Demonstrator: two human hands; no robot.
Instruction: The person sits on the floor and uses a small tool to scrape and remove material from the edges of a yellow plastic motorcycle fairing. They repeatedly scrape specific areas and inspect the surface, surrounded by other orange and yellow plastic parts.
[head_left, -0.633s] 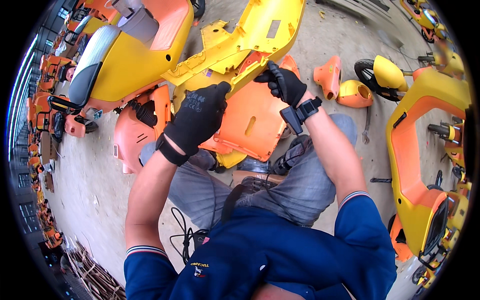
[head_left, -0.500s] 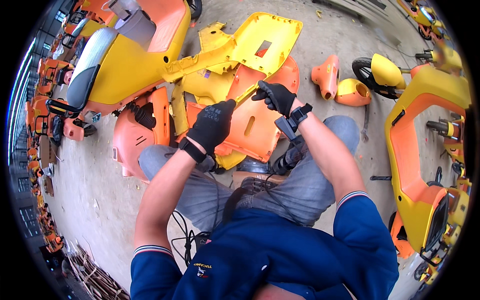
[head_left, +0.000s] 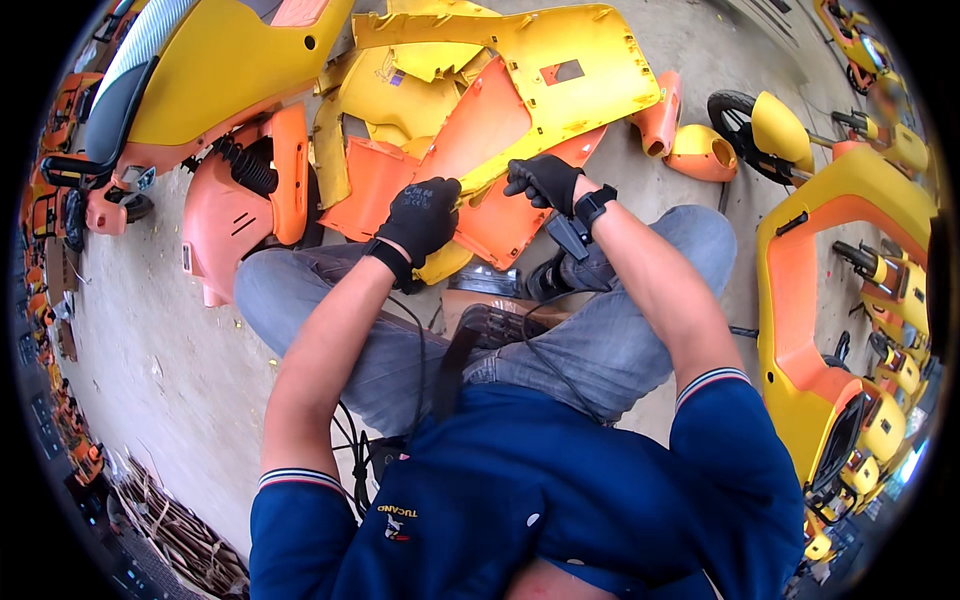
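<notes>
Dark-blue polo shirt (head_left: 460, 460), short sleeves, white-and-red trim (head_left: 300, 478) round both cuffs; round white button (head_left: 533, 520) down the front. Small embroidered emblem (head_left: 398, 522) on the chest, yellow lettering. Faded grey-blue denim jeans (head_left: 285, 290); dark shoe (head_left: 495, 322). Left hand (head_left: 420, 218): black fabric glove, pale print across its back, broad black wristband (head_left: 388, 260). Right hand (head_left: 543, 185): matching black glove, black wrist strap (head_left: 594, 204), small dark box (head_left: 568, 238) beside it. Thin black cable (head_left: 422, 345) over the jeans.

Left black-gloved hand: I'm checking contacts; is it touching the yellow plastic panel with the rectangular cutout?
Touching. In the head view, the left hand is closed on the near end of the yellow panel, no gap visible.
</notes>
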